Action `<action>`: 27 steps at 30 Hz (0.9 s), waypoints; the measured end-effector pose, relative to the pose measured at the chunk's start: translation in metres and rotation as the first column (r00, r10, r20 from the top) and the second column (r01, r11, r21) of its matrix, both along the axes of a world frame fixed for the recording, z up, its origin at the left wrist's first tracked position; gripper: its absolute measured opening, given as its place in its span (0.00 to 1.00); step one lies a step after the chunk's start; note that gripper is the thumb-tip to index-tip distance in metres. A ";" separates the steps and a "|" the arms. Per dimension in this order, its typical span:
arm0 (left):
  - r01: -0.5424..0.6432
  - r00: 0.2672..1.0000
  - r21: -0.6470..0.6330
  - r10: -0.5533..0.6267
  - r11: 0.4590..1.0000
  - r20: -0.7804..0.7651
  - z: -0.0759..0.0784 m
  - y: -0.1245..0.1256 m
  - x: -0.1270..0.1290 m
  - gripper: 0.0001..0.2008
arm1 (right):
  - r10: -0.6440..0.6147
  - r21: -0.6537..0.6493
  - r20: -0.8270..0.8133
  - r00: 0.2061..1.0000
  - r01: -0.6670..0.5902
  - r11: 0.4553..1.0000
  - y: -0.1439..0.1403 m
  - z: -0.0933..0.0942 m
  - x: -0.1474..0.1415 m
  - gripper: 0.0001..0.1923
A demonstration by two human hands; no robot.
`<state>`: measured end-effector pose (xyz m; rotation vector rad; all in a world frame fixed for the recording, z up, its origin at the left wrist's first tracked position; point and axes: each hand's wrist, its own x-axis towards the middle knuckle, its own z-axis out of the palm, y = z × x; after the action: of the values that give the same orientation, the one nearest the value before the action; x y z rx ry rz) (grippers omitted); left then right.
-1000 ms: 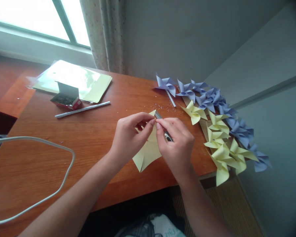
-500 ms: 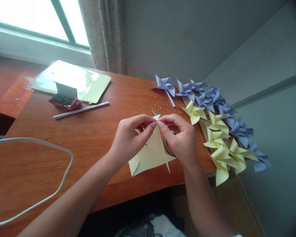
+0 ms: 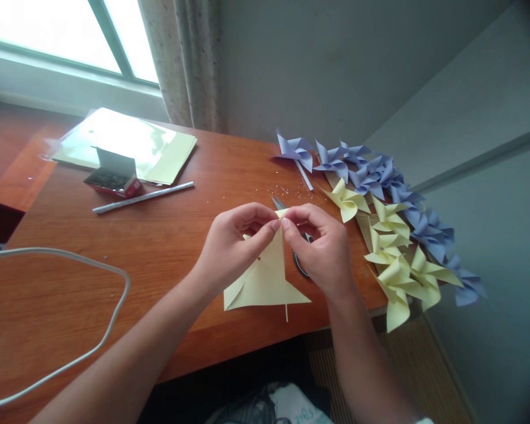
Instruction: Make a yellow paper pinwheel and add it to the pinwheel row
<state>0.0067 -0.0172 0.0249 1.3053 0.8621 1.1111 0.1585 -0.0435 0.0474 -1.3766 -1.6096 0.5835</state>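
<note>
My left hand (image 3: 242,238) and my right hand (image 3: 318,244) meet in the middle, thumbs and fingertips pinching the far corner of a pale yellow paper sheet (image 3: 265,282). The sheet is cut into flaps, with a small reddish mark near its centre. One flap hangs edge-on toward the front of the table. Under my right hand lies a pair of scissors (image 3: 277,202); its blade tips show past my fingers and part of a dark handle shows beside the palm.
Yellow pinwheels (image 3: 387,242) and purple pinwheels (image 3: 375,174) crowd the right table edge. At the left stand an open small box (image 3: 115,176), a silvery paper stick (image 3: 143,197) and a stack of paper sheets (image 3: 176,156). A white cable (image 3: 123,288) loops over the near left.
The yellow sheet has turned slightly and shifted left, and its hanging flap now points straighter down. Both hands keep their pinch at the corner.
</note>
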 end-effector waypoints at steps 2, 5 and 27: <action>-0.002 1.000 -0.001 0.002 1.000 -0.003 -0.001 0.001 0.000 0.06 | 0.013 -0.009 -0.013 1.000 -0.013 1.000 0.000 0.000 0.003 0.04; -0.007 1.000 0.007 0.007 1.000 -0.017 -0.002 0.002 -0.001 0.05 | -0.027 -0.051 0.002 1.000 0.027 0.998 -0.005 -0.004 0.019 0.05; -0.026 0.999 -0.012 0.025 1.000 -0.024 -0.001 0.003 -0.002 0.06 | -0.148 -0.293 0.286 0.947 0.234 0.927 -0.034 -0.052 0.079 0.23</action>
<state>0.0043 -0.0144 0.0239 1.3028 0.9047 1.1101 0.2373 -0.0776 -0.0050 -1.9014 -1.6028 0.5854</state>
